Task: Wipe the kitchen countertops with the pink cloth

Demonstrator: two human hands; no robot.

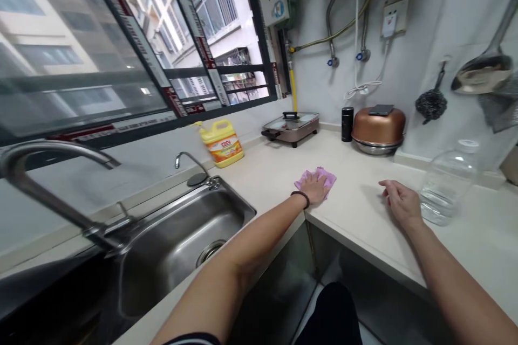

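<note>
My left hand is palm down on a crumpled purple cleaning cloth, pressing it to the beige countertop near the inner corner. The cloth's edges stick out around the fingers. A dark bead bracelet circles that wrist. Off to the right, my right hand is over the counter with loosely bent fingers, and nothing shows in it. Whether it touches the surface, I cannot tell. Just beside it stands a large clear plastic bottle with a white cap and some clear liquid low inside.
On the left is a steel sink with a large faucet and a small curved tap. A yellow detergent jug, a lidded electric pan, a black flask and a copper-coloured pot line the wall.
</note>
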